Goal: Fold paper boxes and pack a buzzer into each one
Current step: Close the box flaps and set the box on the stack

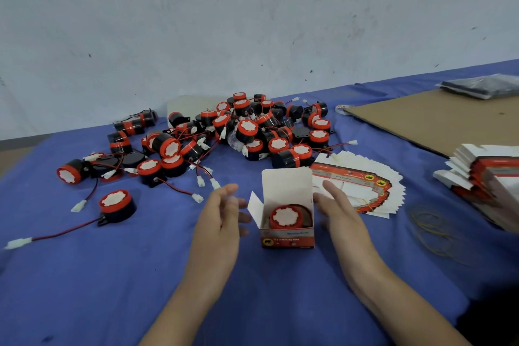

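Our left hand (222, 213) and right hand (341, 212) flank a filled paper box (288, 237).
Both lie open, gripping nothing, beside the box at frame centre, a buzzer (286, 217) inside; we judge the flaps (286, 184) next need folding shut. Beyond: flat boxes (362, 185), buzzer pile (252, 132).

Both forearms reach forward — left hand (222, 215) open, fingers (229, 191) loosely spread; right hand (341, 209) open too — palms facing each other.

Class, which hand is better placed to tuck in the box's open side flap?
Probably the left hand: the white side flap of the red-printed paper box juts toward it; the right hand is opposite.
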{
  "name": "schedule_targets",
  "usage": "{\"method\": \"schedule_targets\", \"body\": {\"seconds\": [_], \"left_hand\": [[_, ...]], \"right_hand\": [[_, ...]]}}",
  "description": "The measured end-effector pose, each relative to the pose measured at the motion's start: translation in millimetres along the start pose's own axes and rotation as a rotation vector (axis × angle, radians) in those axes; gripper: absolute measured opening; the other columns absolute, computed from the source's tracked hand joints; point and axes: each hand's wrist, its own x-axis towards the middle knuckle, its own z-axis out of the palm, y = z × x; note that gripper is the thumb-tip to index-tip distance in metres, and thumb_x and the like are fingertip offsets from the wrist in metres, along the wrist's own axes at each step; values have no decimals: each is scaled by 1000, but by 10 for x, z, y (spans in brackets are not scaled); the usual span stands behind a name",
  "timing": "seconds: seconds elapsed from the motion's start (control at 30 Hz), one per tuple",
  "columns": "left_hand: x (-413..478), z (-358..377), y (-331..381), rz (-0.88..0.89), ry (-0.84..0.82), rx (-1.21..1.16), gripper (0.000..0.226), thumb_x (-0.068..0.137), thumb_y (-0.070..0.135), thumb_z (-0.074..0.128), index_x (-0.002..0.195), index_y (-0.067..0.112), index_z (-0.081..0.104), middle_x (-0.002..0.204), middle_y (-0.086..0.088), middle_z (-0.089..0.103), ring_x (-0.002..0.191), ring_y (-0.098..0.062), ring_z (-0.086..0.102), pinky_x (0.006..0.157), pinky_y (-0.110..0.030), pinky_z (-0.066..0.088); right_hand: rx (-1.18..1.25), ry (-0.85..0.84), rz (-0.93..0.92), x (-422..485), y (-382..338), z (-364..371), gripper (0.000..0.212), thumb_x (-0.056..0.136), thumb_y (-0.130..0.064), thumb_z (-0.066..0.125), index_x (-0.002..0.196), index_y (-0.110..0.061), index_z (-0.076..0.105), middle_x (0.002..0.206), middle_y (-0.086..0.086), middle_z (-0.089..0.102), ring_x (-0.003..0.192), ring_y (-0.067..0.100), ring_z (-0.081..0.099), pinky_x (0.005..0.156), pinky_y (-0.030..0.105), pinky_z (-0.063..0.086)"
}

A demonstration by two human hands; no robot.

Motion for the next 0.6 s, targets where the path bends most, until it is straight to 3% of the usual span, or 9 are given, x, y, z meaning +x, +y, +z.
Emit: {"method": "schedule_targets", "body": {"seconds": [0.1, 0.2, 0.27, 0.4, 0.53, 0.6], "left_hand": [[48, 46, -9, -134, -110, -76, 20, 104, 25, 49, 118, 29, 62, 92, 5, 73, 75, -9, 70, 65, -20, 57], [57, 118, -3, -81, -217, 45, 13, 100, 32, 56, 112, 34, 61, 77, 12, 69, 71, -3, 66, 61, -16, 54], [51, 170, 1, -37, -234, 105, 9, 98, 30, 60, 106, 35, 60, 69, 11, 60, 61, 5, 58, 52, -9, 43], [82, 196, -52, -29, -230, 69, 19, 97, 22, 62, 103, 39, 57, 65, 14, 58, 62, 8, 60, 51, -8, 42], [134, 189, -136, 4, -201, 83, 22, 100, 17, 55, 87, 33, 62, 73, -3, 60, 62, -8, 58, 53, -22, 47], [144, 149, -165, 32, -205, 105, 35, 101, 10, 50, 82, 36, 65, 84, 5, 64, 69, -8, 63, 60, -25, 53]], "right_hand": [[-115, -94, -13, -14, 29, -51, 38, 105, -13, 46, 135, -36, 46, 97, -23, 71, 80, -19, 63, 61, 1, 44], [-153, -105, -30, 15, 14, -45, 40, 103, -10, 49, 133, -36, 48, 117, -10, 68, 91, -5, 68, 64, 8, 50], [-123, -103, -37, 21, 5, -37, 35, 103, -15, 51, 130, -38, 52, 113, -8, 69, 88, -3, 69, 63, 8, 50], [-127, -159, -73, 14, 0, -43, 29, 101, -23, 57, 123, -42, 58, 108, -8, 72, 90, -2, 69, 66, 10, 51], [-289, -209, -128, 42, 7, -46, 40, 97, -13, 60, 123, -43, 56, 116, -11, 66, 98, 0, 65, 74, 16, 56], [-351, -203, -160, 51, 19, -42, 33, 97, -13, 58, 114, -42, 61, 111, -17, 67, 102, 1, 63, 76, 17, 56]]}}
